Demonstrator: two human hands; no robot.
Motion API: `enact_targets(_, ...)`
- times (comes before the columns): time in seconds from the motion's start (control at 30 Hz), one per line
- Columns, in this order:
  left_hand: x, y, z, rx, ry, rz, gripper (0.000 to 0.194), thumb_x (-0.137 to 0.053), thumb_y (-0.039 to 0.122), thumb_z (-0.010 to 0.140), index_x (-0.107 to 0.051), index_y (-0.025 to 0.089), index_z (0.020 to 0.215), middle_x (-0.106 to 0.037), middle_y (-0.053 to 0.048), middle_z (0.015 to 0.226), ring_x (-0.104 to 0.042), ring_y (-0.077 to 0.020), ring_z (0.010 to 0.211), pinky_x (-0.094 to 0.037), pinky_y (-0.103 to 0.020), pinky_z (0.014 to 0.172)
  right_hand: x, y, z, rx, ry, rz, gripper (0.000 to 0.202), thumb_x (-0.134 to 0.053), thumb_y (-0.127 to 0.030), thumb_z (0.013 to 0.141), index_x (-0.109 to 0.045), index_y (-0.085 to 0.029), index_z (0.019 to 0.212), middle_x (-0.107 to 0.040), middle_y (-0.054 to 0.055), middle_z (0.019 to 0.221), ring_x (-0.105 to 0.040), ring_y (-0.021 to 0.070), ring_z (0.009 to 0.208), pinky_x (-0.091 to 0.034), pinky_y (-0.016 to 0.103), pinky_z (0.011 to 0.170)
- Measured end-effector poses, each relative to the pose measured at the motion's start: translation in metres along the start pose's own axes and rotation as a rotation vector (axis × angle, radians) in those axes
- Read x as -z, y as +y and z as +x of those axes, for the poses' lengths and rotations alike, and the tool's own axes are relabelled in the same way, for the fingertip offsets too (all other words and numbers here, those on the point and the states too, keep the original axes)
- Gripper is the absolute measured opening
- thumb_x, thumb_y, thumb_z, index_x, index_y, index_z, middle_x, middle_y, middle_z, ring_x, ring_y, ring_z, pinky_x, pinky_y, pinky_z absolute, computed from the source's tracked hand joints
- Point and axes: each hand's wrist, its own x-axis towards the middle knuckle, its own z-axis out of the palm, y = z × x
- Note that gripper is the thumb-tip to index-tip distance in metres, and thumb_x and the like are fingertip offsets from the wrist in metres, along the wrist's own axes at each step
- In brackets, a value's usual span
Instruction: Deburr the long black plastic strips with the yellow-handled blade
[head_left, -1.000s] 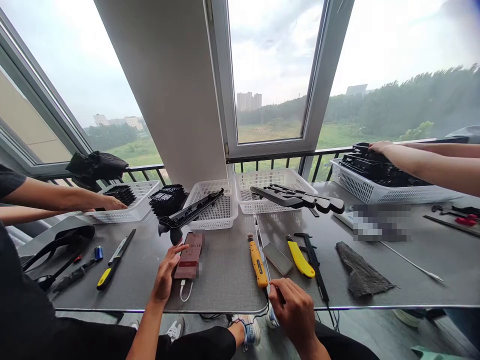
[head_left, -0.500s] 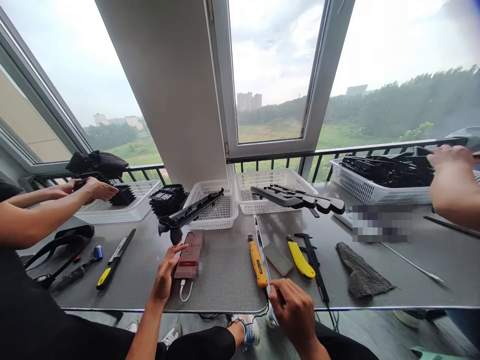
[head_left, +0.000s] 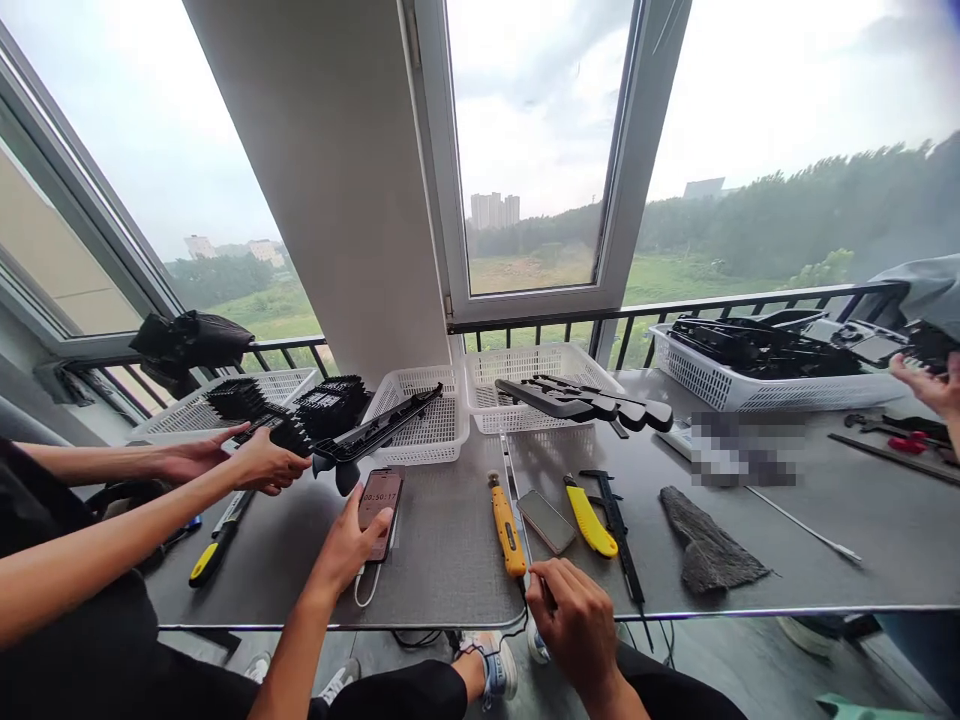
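My left hand (head_left: 345,545) grips a smartphone (head_left: 381,512) by its left side, thumb across the lit screen, which shows a timer. A white charging cable (head_left: 366,592) runs from the phone's lower end. My right hand (head_left: 571,615) rests at the table's front edge with its fingers curled in and nothing visible in them. Just beyond it lies a yellow rotary tool (head_left: 508,530), apart from the fingers or barely touching. To its right are a second phone (head_left: 547,521), a yellow utility knife (head_left: 591,518) and a black caliper (head_left: 621,540).
White baskets (head_left: 427,452) line the back, with black plastic parts (head_left: 585,398) lying across some. At left, a co-worker's hands (head_left: 270,462) hold a black ridged part; another person's hand (head_left: 934,385) is at far right. A grey cloth (head_left: 709,545) lies at right.
My left hand has gone from touching the phone's screen to gripping its side, and the screen has darkened. The co-worker's hands at left moved right with the black part. My right hand stays put.
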Motion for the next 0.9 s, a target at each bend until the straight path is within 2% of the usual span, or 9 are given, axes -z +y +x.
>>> enact_targets(0.13, -0.014, 0.039, 0.008, 0.023, 0.025, 0.484, 0.087, -0.062, 0.059, 0.091, -0.046, 0.004, 0.156, -0.063, -0.034, 0.153, -0.062, -0.0481, 0.144, -0.051, -0.055, 0.115, 0.000, -0.002, 0.002, -0.008, 0.000, -0.022, 0.032, -0.046, -0.019, 0.110, -0.066, -0.023, 0.085, -0.067, -0.001, 0.071, -0.063, 0.0167, 0.066, -0.038, 0.030, 0.069)
enact_targets(0.27, -0.024, 0.070, 0.013, 0.068, 0.057, 0.696, 0.064, -0.055, 0.041, 0.094, -0.052, 0.000, 0.143, -0.071, -0.038, 0.132, -0.074, -0.0494, 0.121, -0.058, -0.054, 0.095, -0.003, -0.003, 0.002, -0.012, -0.007, -0.050, 0.032, -0.046, -0.016, 0.108, -0.064, -0.023, 0.083, -0.067, 0.000, 0.072, -0.063, 0.0176, 0.067, -0.037, 0.031, 0.070)
enact_targets(0.37, -0.026, 0.073, 0.018, 0.053, 0.069, 0.729, 0.057, -0.051, 0.037, 0.095, -0.055, 0.002, 0.141, -0.074, -0.036, 0.122, -0.077, -0.0491, 0.112, -0.058, -0.055, 0.090, -0.007, -0.003, 0.002, -0.010, -0.001, -0.065, 0.032, -0.045, -0.015, 0.107, -0.062, -0.024, 0.081, -0.066, 0.000, 0.071, -0.062, 0.0180, 0.068, -0.036, 0.032, 0.069)
enact_targets(0.47, -0.021, 0.065, 0.020, 0.026, 0.045, 0.734, 0.066, -0.050, 0.038, 0.097, -0.047, 0.003, 0.153, -0.075, -0.036, 0.125, -0.077, -0.0480, 0.111, -0.057, -0.055, 0.091, -0.010, -0.001, 0.001, -0.004, 0.002, -0.066, 0.031, -0.045, -0.014, 0.106, -0.060, -0.024, 0.081, -0.067, 0.000, 0.072, -0.061, 0.0177, 0.068, -0.036, 0.032, 0.069)
enact_targets(0.6, -0.013, 0.063, 0.008, -0.082, 0.061, 0.700, 0.076, -0.061, 0.058, 0.092, -0.056, 0.010, 0.151, -0.067, -0.034, 0.147, -0.066, -0.0502, 0.135, -0.055, -0.055, 0.101, -0.012, 0.001, 0.000, 0.017, 0.001, -0.064, 0.028, -0.046, -0.013, 0.105, -0.060, -0.024, 0.082, -0.067, 0.000, 0.072, -0.061, 0.0176, 0.069, -0.035, 0.032, 0.069)
enact_targets(0.67, -0.006, 0.073, 0.001, -0.172, 0.064, 0.651, 0.068, -0.062, 0.063, 0.092, -0.067, 0.015, 0.141, -0.072, -0.028, 0.143, -0.066, -0.0475, 0.136, -0.054, -0.052, 0.104, -0.012, 0.002, -0.001, 0.029, -0.001, -0.063, 0.028, -0.046, -0.013, 0.105, -0.060, -0.024, 0.083, -0.066, 0.000, 0.073, -0.061, 0.0178, 0.069, -0.035, 0.032, 0.069)
enact_targets(0.73, 0.005, 0.089, 0.001, -0.247, 0.061, 0.601, 0.057, -0.058, 0.060, 0.097, -0.072, 0.022, 0.137, -0.078, -0.021, 0.135, -0.072, -0.0437, 0.125, -0.055, -0.050, 0.101, -0.011, 0.002, -0.002, 0.034, 0.000, -0.064, 0.029, -0.045, -0.014, 0.106, -0.061, -0.024, 0.084, -0.066, -0.001, 0.072, -0.061, 0.0181, 0.068, -0.034, 0.032, 0.070)
enact_targets(0.83, 0.031, 0.112, 0.021, -0.401, 0.105, 0.615, 0.047, -0.056, 0.050, 0.101, -0.074, 0.022, 0.134, -0.077, -0.019, 0.139, -0.068, -0.0405, 0.133, -0.051, -0.048, 0.111, -0.010, 0.001, -0.002, 0.041, 0.016, -0.059, 0.030, -0.045, -0.016, 0.108, -0.061, -0.024, 0.084, -0.065, -0.001, 0.072, -0.061, 0.0181, 0.068, -0.035, 0.032, 0.070)
enact_targets(0.9, 0.050, 0.118, 0.041, -0.413, 0.117, 0.723, 0.046, -0.060, 0.041, 0.097, -0.073, 0.020, 0.136, -0.074, -0.021, 0.143, -0.062, -0.0414, 0.140, -0.045, -0.051, 0.118, -0.009, 0.001, -0.001, 0.049, 0.033, -0.053, 0.030, -0.045, -0.017, 0.108, -0.060, -0.024, 0.083, -0.065, -0.001, 0.071, -0.061, 0.0180, 0.066, -0.035, 0.032, 0.070)
